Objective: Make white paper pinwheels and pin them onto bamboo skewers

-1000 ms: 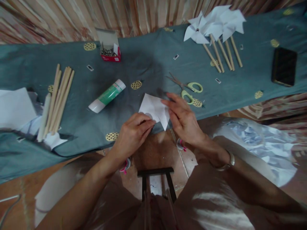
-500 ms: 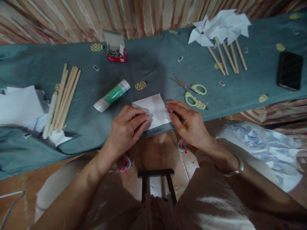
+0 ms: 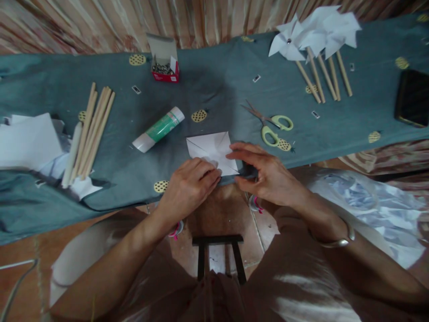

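Observation:
A square of white paper [image 3: 212,144] with creases or slits running in from its corners lies near the front edge of the cloth-covered table. My left hand [image 3: 191,185] is closed at its lower edge, thumb and fingers pinched together on the paper and covering the near left corner. At the right edge my right hand [image 3: 264,172] has its fingertips resting on the sheet, thumb apart from the fingers. Scissors [image 3: 268,124] with light green handles lie beyond my right hand. A green and white glue stick [image 3: 159,129] lies beyond my left hand.
At the back stands an open red box [image 3: 165,75] of small metal pins. Wooden sticks [image 3: 95,129] and white paper sheets [image 3: 28,141] lie at left. Several paper pinwheels [image 3: 315,36] and a black phone [image 3: 413,98] lie at right. A plastic bag [image 3: 368,210] is below, right.
My left hand has moved from the paper's left side to its near edge, uncovering the left side. My right thumb has come away from the fingers.

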Available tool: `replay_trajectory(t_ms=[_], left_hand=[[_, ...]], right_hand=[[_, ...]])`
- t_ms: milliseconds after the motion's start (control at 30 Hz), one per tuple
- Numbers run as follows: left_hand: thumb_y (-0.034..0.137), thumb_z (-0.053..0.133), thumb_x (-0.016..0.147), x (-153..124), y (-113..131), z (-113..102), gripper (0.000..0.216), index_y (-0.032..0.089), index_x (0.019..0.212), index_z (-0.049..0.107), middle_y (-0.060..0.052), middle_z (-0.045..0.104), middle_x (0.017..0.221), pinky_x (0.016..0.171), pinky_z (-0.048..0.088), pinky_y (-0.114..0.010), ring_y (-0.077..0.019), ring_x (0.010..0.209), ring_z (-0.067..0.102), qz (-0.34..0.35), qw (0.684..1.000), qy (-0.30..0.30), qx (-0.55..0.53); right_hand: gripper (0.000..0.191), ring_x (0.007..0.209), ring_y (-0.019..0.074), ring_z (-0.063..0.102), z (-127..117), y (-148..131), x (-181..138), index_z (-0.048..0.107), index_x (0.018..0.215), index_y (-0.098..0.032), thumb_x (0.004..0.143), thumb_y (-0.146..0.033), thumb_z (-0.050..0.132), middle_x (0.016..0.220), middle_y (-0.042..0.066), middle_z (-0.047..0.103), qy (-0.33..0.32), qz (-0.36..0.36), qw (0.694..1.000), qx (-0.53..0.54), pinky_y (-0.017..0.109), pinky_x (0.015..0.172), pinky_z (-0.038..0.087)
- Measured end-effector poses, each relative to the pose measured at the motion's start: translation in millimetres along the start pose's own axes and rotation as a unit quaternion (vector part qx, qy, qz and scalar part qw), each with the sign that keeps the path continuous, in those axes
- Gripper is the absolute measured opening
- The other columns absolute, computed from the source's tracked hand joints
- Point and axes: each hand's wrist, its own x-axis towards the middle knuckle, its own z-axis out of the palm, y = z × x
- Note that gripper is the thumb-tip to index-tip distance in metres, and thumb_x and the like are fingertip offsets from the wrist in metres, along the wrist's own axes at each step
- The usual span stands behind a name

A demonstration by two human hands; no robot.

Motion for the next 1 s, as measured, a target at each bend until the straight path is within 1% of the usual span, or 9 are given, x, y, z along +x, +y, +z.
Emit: replay_trajectory(t_ms=[67, 167, 233, 367, 467, 567, 733, 900, 1000], left_hand=[[0.015, 0.058, 0.091, 0, 1, -1, 0.009, 0.012, 0.095, 0.065, -0.007, 0.069, 0.087, 0.07, 0.052, -0.031, -0.0184, 0.079, 0.062, 0.003, 1.0, 0.002, 0.006], [0.015, 0.06, 0.089, -1, 2, -3, 0.007, 0.011, 0.092, 0.065, -0.007, 0.069, 0.085, 0.068, 0.053, -0.032, -0.0192, 0.077, 0.062, 0.004, 1.0, 0.008, 0.015], [0.015, 0.06, 0.089, -2, 3, -4, 0.006, 0.011, 0.09, 0.065, -0.007, 0.069, 0.084, 0.067, 0.053, -0.032, -0.0192, 0.075, 0.062, 0.007, 1.0, 0.012, 0.016], [0.015, 0.058, 0.09, -3, 4, -5, 0.008, 0.012, 0.089, 0.065, -0.007, 0.069, 0.084, 0.068, 0.053, -0.032, -0.018, 0.075, 0.061, 0.006, 1.0, -0.002, 0.005], [0.013, 0.057, 0.09, -5, 5, -4, 0.008, 0.012, 0.091, 0.065, -0.007, 0.069, 0.084, 0.068, 0.054, -0.032, -0.018, 0.077, 0.061, 0.009, 1.0, -0.005, -0.006], [0.013, 0.057, 0.089, -5, 5, -3, 0.008, 0.012, 0.09, 0.066, -0.007, 0.069, 0.085, 0.069, 0.054, -0.032, -0.0183, 0.078, 0.062, 0.012, 1.0, -0.001, -0.006], [0.013, 0.058, 0.089, -5, 6, -3, 0.008, 0.012, 0.092, 0.066, -0.007, 0.07, 0.086, 0.071, 0.056, -0.032, -0.0187, 0.08, 0.063, 0.002, 1.0, 0.003, -0.009], [0.015, 0.057, 0.091, -5, 6, -3, 0.018, 0.01, 0.107, 0.063, -0.008, 0.07, 0.086, 0.073, 0.056, -0.032, -0.0187, 0.079, 0.063, -0.013, 1.0, 0.011, -0.008], [0.015, 0.055, 0.092, -6, 6, -2, 0.022, 0.011, 0.112, 0.062, -0.007, 0.07, 0.087, 0.073, 0.056, -0.032, -0.0188, 0.081, 0.063, 0.0, 1.0, 0.003, -0.009]], right_hand=[[0.048, 0.128, 0.0287, 0.054, -3, 1, 0, 0.063, 0.119, -0.02, 0.071, -0.013, 0.067, 0.139, 0.013, 0.056, -0.022, -0.008, 1.0, -0.011, 0.051, 0.108, 0.042], [0.047, 0.131, 0.0285, 0.051, -5, 2, 1, 0.064, 0.119, -0.02, 0.072, -0.014, 0.07, 0.14, 0.012, 0.056, -0.022, -0.015, 1.0, 0.008, 0.051, 0.109, 0.04], [0.039, 0.129, 0.0265, 0.053, -5, 3, 2, 0.068, 0.113, -0.022, 0.075, -0.015, 0.071, 0.135, 0.01, 0.061, -0.012, -0.016, 0.999, 0.046, 0.05, 0.109, 0.041], [0.012, 0.117, 0.023, 0.061, -4, 4, 3, 0.073, 0.09, -0.025, 0.079, -0.02, 0.072, 0.121, 0.004, 0.069, -0.001, -0.005, 0.991, 0.131, 0.048, 0.105, 0.045], [0.005, 0.113, 0.0223, 0.063, 0, 3, 6, 0.074, 0.081, -0.025, 0.08, -0.021, 0.071, 0.115, 0.003, 0.071, 0.006, 0.01, 0.987, 0.158, 0.047, 0.103, 0.046], [0.006, 0.114, 0.0227, 0.062, 6, 2, 8, 0.073, 0.08, -0.024, 0.08, -0.02, 0.069, 0.117, 0.005, 0.07, 0.023, 0.017, 0.988, 0.149, 0.046, 0.103, 0.045], [0.006, 0.119, 0.0255, 0.058, 16, 0, 13, 0.072, 0.08, -0.022, 0.079, -0.017, 0.067, 0.121, 0.008, 0.068, 0.063, 0.019, 0.994, 0.088, 0.048, 0.102, 0.045], [0.007, 0.119, 0.0263, 0.057, 21, -1, 16, 0.071, 0.078, -0.021, 0.079, -0.017, 0.066, 0.124, 0.009, 0.067, 0.083, 0.01, 0.996, 0.041, 0.047, 0.102, 0.045], [0.007, 0.119, 0.0262, 0.057, 23, -1, 16, 0.07, 0.077, -0.023, 0.08, -0.017, 0.066, 0.124, 0.008, 0.066, 0.088, 0.01, 0.996, 0.023, 0.047, 0.102, 0.045]])
